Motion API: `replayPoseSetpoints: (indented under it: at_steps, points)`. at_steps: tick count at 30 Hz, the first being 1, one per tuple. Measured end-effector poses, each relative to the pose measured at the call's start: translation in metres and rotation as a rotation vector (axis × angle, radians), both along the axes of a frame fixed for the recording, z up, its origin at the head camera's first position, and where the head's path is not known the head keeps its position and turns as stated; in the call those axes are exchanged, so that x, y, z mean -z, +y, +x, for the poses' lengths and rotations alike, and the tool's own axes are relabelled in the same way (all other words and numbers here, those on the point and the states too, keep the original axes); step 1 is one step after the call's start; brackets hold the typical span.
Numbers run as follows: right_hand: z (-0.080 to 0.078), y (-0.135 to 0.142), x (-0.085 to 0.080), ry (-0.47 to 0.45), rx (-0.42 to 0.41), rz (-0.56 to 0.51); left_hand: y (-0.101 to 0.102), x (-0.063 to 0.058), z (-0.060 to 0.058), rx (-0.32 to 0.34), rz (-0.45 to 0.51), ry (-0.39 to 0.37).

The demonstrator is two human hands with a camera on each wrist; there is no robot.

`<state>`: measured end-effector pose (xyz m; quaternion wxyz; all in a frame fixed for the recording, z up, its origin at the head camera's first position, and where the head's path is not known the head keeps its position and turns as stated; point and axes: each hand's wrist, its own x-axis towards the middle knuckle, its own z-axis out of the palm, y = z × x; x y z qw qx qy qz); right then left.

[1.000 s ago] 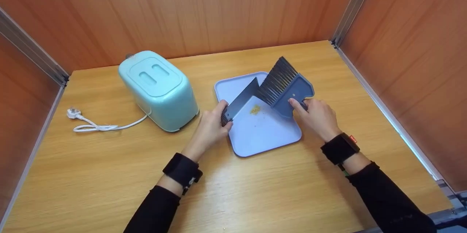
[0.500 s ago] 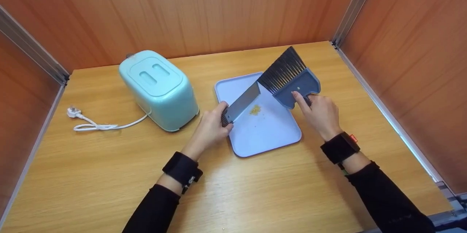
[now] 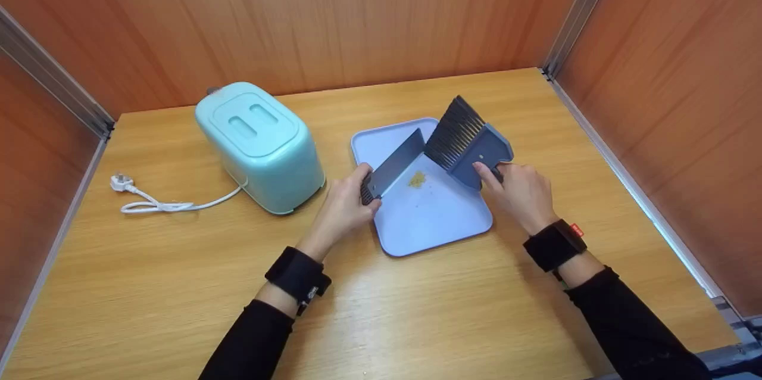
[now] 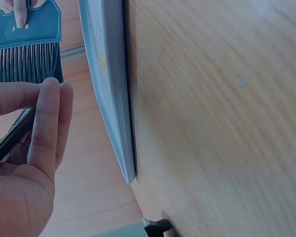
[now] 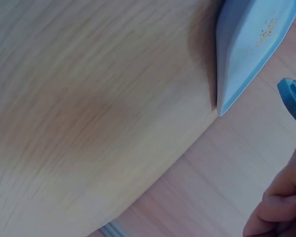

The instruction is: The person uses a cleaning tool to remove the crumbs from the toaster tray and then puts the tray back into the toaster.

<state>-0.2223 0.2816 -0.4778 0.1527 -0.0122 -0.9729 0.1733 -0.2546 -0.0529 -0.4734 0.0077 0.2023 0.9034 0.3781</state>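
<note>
My left hand (image 3: 345,201) grips the dark ribbed handle of a metal scraper (image 3: 396,162) with a flat grey blade. The blade slants above the left part of a pale lavender tray (image 3: 428,231). My right hand (image 3: 522,194) holds a blue hand brush (image 3: 481,153) by its handle, thumb lying on the blue body. Its long dark bristles (image 3: 454,133) point up and left, their lower corner close to the blade's far end; contact is hard to tell. A small heap of yellowish crumbs (image 3: 417,178) lies on the tray below. In the left wrist view the handle (image 4: 14,136) shows between my fingers.
A light turquoise toaster (image 3: 262,148) with a lid stands left of the tray. Its white cord and plug (image 3: 161,207) lie on the wooden table (image 3: 178,285). Wooden panels (image 3: 333,22) enclose the back and sides.
The brush first moved up and to the right along the blade, then came back down and left. The scraper's blade tilted slightly and returned. Tray and toaster stay put.
</note>
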Motion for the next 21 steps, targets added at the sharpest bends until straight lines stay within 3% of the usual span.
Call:
replayPoseSetpoints:
  at_steps: [4, 8, 14, 21]
  points:
    - [0.002, 0.004, 0.002, -0.025, -0.014, 0.020, -0.001, 0.002, -0.001, -0.007, 0.004, 0.016]
    - [0.004, 0.004, -0.002, -0.066, 0.003, -0.051, -0.002, 0.002, -0.002, -0.026, -0.003, 0.005]
    - [0.004, -0.006, -0.009, 0.000, -0.011, -0.136, -0.001, 0.003, -0.001, -0.033, 0.002, -0.012]
    - [0.002, -0.012, -0.007, 0.001, -0.021, -0.112, -0.001, 0.004, 0.000, -0.011, 0.014, -0.020]
